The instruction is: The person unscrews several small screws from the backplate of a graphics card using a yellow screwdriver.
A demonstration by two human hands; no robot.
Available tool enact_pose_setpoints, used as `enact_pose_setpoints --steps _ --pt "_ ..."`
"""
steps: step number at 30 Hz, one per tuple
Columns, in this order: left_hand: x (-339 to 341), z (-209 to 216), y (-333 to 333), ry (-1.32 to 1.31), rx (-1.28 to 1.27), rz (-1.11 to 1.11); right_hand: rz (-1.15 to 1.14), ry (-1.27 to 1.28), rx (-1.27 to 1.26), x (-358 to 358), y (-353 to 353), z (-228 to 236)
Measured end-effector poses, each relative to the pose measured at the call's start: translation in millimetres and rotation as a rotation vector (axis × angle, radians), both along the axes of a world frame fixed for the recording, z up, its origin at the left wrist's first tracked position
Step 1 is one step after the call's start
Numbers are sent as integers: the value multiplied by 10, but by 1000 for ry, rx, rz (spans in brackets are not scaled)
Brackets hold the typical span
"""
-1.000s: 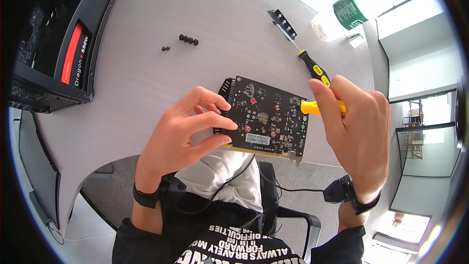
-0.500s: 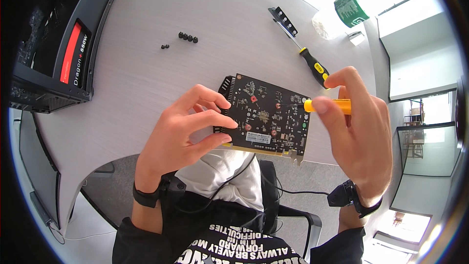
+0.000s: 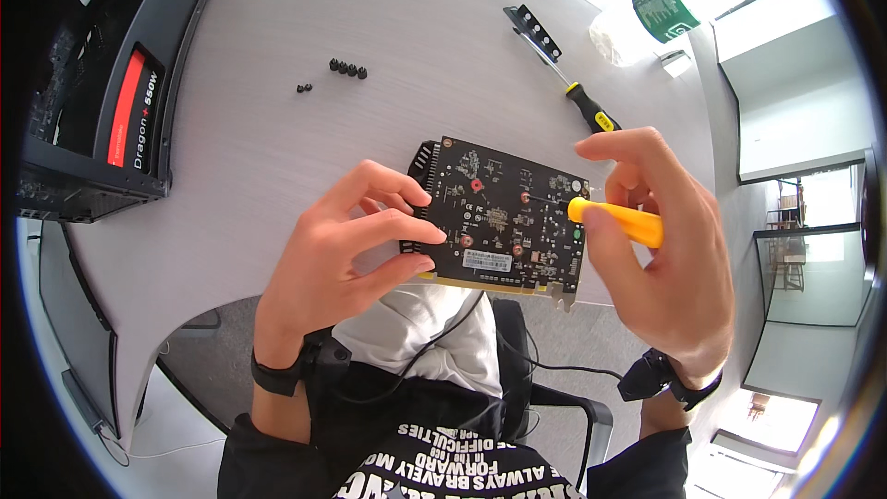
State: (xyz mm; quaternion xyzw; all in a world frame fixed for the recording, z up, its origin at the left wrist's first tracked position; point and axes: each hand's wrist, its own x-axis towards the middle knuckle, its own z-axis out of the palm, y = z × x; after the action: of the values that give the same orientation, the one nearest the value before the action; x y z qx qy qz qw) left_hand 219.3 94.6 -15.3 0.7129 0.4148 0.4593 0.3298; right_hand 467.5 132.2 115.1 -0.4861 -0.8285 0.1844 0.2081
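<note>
A black graphics card (image 3: 499, 219) sits at the table's front edge, its circuit side facing me and its gold contacts toward my lap. My left hand (image 3: 323, 254) grips its left side, with fingertips and thumb on the edge. In my right hand (image 3: 679, 277) is a small screwdriver (image 3: 619, 221) with a yellow handle, pinched by the thumb and curled fingers; the index finger is raised off it. Its thin shaft slants left across the card, the tip at the upper right one of several screws around the card's middle.
Behind my right hand lies a black-and-yellow screwdriver (image 3: 589, 107) beside a black perforated bracket (image 3: 540, 32). Several black thumbscrews (image 3: 348, 69) and two smaller screws (image 3: 304, 89) rest farther left. An open computer case (image 3: 92, 102) stands at the left; a green-and-white package (image 3: 663, 7) is far right.
The yellow handle has tilted, its back end lower toward me. My right index finger has lifted away from it. The left hand keeps its hold on the card.
</note>
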Motion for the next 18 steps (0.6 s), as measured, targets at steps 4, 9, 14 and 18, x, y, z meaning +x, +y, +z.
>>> enact_pose_setpoints --steps 4,9,14,18 --pt "31 24 22 -11 0 -7 -119 -145 -37 -31 -31 146" --pt "-3 11 -2 -4 -11 1 -61 -98 38 -65 14 37" --pt "-5 18 4 -8 0 -8 -7 36 38 21 45 7" --pt "-8 12 2 -7 -1 -9 57 28 92 40 68 -59"
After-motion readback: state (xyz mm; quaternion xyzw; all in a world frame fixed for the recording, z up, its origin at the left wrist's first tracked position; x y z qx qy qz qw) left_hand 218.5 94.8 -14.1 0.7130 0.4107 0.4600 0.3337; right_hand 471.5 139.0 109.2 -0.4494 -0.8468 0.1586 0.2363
